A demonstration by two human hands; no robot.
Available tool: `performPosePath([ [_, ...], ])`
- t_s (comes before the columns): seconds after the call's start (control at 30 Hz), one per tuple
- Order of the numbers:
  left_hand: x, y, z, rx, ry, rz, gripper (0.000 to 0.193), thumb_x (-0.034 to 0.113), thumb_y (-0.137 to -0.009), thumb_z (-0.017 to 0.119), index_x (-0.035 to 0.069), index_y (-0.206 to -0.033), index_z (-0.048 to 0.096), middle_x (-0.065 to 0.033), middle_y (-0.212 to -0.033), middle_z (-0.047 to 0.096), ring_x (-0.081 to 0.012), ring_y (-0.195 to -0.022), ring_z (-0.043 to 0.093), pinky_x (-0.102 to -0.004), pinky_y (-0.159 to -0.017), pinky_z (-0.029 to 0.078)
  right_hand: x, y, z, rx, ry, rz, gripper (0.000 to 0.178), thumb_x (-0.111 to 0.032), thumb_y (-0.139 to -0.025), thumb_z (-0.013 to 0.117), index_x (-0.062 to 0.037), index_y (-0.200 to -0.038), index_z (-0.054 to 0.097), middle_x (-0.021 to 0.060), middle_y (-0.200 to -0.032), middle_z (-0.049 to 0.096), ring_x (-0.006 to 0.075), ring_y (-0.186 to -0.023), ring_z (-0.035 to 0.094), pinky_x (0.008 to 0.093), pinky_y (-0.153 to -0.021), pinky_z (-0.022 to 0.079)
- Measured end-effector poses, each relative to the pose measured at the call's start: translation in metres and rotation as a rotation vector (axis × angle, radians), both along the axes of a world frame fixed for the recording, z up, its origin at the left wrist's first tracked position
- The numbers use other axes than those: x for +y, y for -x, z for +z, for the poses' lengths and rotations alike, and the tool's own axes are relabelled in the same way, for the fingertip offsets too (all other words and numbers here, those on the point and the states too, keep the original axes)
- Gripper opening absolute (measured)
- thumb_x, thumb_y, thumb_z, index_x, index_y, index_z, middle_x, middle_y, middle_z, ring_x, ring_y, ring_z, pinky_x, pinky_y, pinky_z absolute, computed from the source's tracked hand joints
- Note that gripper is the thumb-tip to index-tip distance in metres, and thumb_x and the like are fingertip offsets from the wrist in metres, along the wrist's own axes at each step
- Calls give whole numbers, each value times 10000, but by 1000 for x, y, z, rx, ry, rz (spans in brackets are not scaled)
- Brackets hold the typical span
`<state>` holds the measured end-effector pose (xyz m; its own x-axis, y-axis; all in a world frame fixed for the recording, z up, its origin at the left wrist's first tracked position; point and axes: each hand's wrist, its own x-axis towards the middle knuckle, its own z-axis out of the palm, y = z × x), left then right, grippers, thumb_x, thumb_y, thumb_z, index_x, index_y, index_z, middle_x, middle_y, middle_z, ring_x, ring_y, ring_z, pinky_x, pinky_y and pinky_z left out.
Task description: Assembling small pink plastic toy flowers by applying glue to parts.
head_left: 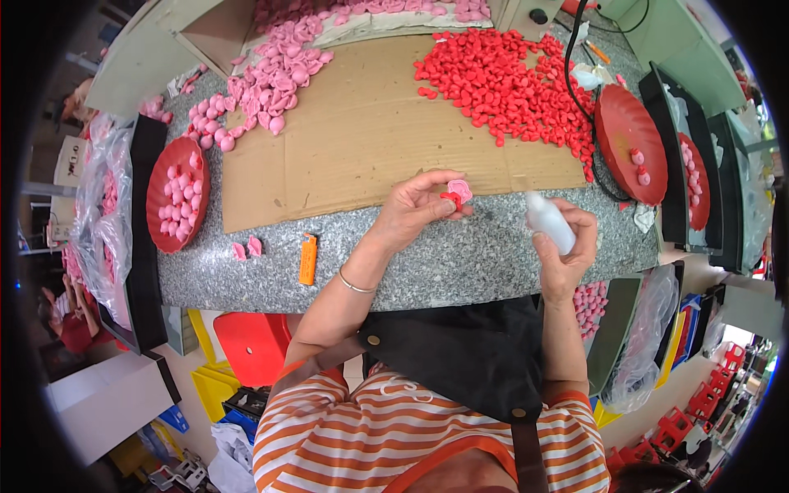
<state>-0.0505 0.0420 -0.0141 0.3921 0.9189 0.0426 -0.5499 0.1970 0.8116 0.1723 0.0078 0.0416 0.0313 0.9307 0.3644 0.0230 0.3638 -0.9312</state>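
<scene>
Over the near edge of the cardboard, my left hand pinches a small pink piece with a wavy rim together with a small red piece. To the right, my right hand is closed around a small whitish squeeze bottle, tilted with its narrow tip toward the upper left. A gap separates the bottle tip from the pink piece. An orange lighter lies on the speckled stone tabletop left of my left forearm. Near it lie two loose pink pieces.
A heap of red pieces and a heap of pink pieces lie on the cardboard. Red plates stand at both sides, holding round pink parts. A black cable hangs at right. Lined crates flank the table.
</scene>
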Motion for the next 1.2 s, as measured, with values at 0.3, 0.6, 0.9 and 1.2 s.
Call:
performPosePath([
  [0.3,0,0,7,29,8,-23,378,49,-888,516,33,-1261,460,-171,-1213,528,-238,-983,608,-300,-838,524,-10,-37,-20,153,233,-171,281,-30,-758,598,-4,-994,448,137,-979,547,186,-840,570,270,-710,481],
  [0.6,1,-1,4,-57,3,-42,346,83,-880,547,19,-1215,488,-169,-1220,523,-244,-1001,601,-309,-839,522,0,-3,17,-159,-151,-16,335,-58,-682,728,-17,-943,521,148,-976,580,214,-883,570,310,-759,471],
  [0.9,-1,-3,6,-105,-3,-57,372,109,-860,588,26,-1209,486,-157,-1225,522,-230,-1026,588,-332,-873,503,5,10,26,-383,-291,23,368,-158,-721,732,18,-967,523,165,-928,588,257,-871,571,342,-742,475],
  [1.2,-2,-2,7,-95,-21,-64,387,119,-850,607,30,-1206,487,-150,-1225,525,-188,-1022,582,-319,-872,502,7,18,33,-474,-356,31,351,-146,-705,742,10,-956,552,159,-896,622,279,-812,604,346,-707,488],
])
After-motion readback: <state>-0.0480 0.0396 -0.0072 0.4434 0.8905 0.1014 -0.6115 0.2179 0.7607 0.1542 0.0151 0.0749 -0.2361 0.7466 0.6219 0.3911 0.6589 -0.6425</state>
